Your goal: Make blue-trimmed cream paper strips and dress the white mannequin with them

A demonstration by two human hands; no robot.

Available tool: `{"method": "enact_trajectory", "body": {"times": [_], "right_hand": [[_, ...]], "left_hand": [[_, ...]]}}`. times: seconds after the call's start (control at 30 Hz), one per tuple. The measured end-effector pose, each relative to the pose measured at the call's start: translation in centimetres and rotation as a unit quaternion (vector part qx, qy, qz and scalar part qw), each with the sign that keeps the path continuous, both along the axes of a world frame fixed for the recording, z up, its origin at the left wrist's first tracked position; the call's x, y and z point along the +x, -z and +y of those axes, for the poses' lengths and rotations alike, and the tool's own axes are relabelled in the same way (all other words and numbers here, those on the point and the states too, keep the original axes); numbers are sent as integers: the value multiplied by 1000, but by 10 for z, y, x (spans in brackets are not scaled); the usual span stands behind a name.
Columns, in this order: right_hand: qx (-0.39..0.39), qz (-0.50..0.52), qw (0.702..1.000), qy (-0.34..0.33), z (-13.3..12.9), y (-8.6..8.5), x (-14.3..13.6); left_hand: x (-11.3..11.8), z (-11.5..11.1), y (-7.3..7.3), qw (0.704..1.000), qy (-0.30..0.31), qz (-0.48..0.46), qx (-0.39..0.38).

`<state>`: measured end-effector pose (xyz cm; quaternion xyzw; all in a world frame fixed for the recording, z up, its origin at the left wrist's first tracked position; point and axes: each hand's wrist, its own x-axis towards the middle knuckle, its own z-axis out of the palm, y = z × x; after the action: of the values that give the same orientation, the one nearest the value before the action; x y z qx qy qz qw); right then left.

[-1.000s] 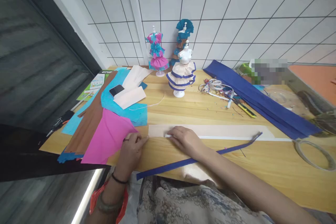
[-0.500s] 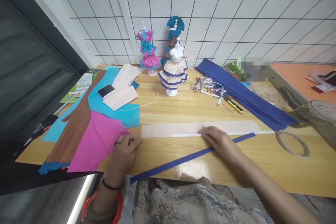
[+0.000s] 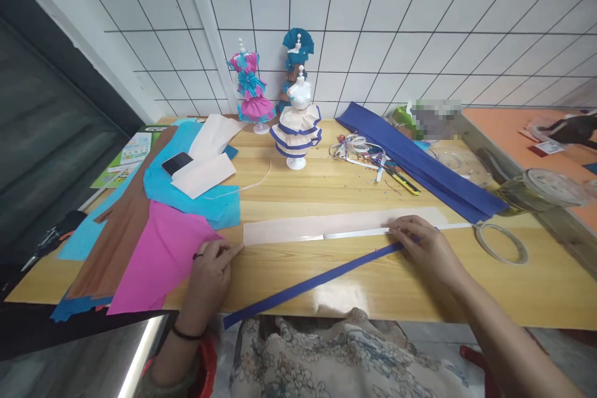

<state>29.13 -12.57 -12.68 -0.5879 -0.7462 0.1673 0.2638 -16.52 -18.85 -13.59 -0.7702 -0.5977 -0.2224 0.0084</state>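
A long cream crepe paper strip (image 3: 289, 228) lies flat across the table in front of me. My left hand (image 3: 212, 270) is at its left end, index fingertip on the corner and the other fingers curled. Along the strip's near edge runs narrow white tape (image 3: 359, 233), which leads right to a tape roll (image 3: 501, 244) lying on its side. My right hand (image 3: 417, 242) pinches the tape with thumb and fingertips, toward the strip's right part. Under that hand passes the upper end of a narrow dark blue strip (image 3: 317, 283), slanting toward the table's front edge.
Pink (image 3: 158, 255), brown and turquoise paper sheets, with a phone (image 3: 177, 163), cover the left side. Small dress forms stand behind, the nearest in a cream ruffled skirt (image 3: 298, 137). Right of it lie tangled scraps, a yellow cutter (image 3: 402, 180) and folded blue paper (image 3: 415, 155).
My right hand has slid right along the white tape. My left hand stays at the cream strip's corner. The camera view has shifted slightly right.
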Motion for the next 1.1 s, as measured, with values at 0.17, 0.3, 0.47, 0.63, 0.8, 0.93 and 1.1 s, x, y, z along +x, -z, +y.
{"method": "enact_trajectory", "body": {"times": [0.17, 0.3, 0.47, 0.63, 0.8, 0.93, 1.1], "right_hand": [[68, 32, 997, 32, -4, -13, -16], [104, 12, 986, -128, -26, -33, -56], [93, -61, 942, -316, -52, -45, -114], [31, -132, 944, -300, -48, -35, -135], [-38, -111, 943, -312, -45, -35, -136], [-44, -90, 942, -320, -45, -43, -135], [-130, -45, 953, -271, -42, -58, -126]], "left_hand": [[-2, 0, -2, 995, -44, -59, -62], [-3, 1, -5, 992, -49, -96, -69], [7, -9, -15, 992, -46, -105, -43], [42, -33, -29, 993, 20, -94, -69], [74, -44, -30, 982, 76, -94, -145], [80, -37, -33, 981, 82, -83, -155], [70, -17, -48, 957, 133, -90, -240]]}}
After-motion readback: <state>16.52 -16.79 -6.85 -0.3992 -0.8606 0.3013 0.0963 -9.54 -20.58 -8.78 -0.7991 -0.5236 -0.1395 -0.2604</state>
